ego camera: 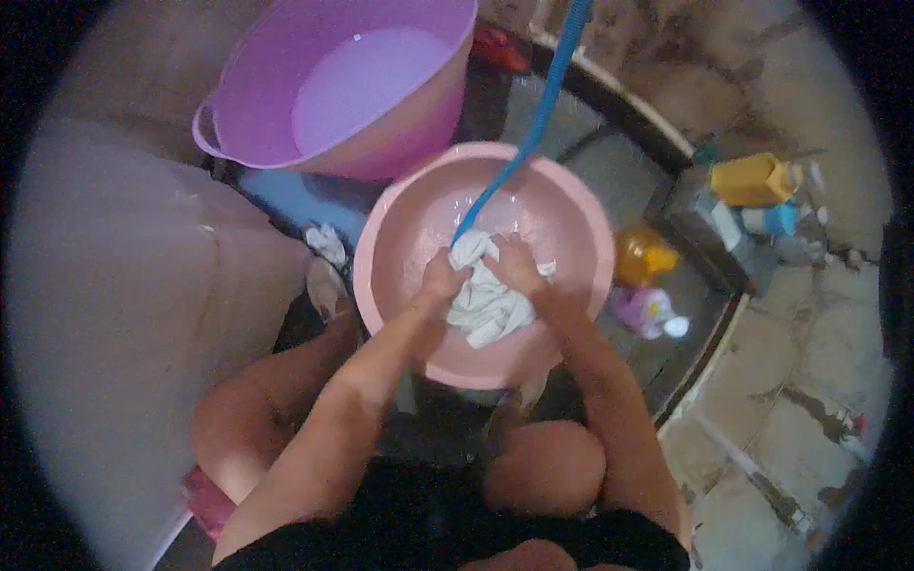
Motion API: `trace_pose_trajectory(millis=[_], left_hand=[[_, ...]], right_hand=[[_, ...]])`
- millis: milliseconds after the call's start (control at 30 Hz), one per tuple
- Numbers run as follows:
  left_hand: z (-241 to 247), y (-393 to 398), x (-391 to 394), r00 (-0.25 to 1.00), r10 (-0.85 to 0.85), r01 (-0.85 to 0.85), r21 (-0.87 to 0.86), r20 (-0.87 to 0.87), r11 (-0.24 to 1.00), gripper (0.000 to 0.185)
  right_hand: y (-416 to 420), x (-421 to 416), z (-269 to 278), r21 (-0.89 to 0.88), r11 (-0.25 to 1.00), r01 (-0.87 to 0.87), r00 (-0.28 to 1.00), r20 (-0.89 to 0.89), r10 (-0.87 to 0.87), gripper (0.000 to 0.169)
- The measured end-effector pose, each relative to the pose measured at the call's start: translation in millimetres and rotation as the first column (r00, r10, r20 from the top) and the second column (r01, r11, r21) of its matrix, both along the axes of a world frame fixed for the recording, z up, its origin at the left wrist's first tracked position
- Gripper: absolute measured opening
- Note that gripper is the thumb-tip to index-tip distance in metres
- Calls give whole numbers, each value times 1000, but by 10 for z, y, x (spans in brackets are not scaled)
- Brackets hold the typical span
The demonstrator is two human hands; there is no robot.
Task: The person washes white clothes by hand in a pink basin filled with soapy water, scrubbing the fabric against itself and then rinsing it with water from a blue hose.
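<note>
A crumpled white cloth (493,307) lies in a round pink plastic basin (593,235) on the floor before me. My left hand (446,275) grips the cloth's far left side, thumb over it. On the other side my right hand (518,264) has its fingers on the cloth, closed around a fold. A blue ribbed hose (546,107) comes down over the basin's far rim, and its lower end meets the cloth between my hands. Whether a hand also holds the hose end is hidden. The basin's inner wall looks wet.
A large pink-purple tub (428,121) holding pale liquid stands beyond the basin at left. Right of the basin are an amber bottle (639,257) and a lilac bottle with a white cap (646,312). A yellow bottle (753,180) lies on the ledge. A pale wall (164,271) borders the left.
</note>
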State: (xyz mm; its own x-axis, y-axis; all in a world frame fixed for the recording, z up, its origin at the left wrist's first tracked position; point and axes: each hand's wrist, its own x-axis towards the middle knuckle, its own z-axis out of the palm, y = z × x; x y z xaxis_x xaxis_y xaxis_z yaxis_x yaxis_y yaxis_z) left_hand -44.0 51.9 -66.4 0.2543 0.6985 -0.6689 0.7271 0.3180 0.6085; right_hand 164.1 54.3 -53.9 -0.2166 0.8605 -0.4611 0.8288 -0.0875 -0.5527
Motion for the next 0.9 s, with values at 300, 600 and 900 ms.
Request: trace_pose_trajectory(millis=[300,600,900], left_hand=[[455,-801,420,702,-407,559,97,-585,824,96],[-215,-12,217,959,-129,227,405,-253,886,69],[1098,-56,185,835,-519,548,344,-182,762,77]], right_hand=[[-746,-422,526,-262,959,-106,910,364,200,92],[102,-170,-17,138,924,-358,924,197,329,58],[45,173,955,127,990,69,991,-127,-52,54]])
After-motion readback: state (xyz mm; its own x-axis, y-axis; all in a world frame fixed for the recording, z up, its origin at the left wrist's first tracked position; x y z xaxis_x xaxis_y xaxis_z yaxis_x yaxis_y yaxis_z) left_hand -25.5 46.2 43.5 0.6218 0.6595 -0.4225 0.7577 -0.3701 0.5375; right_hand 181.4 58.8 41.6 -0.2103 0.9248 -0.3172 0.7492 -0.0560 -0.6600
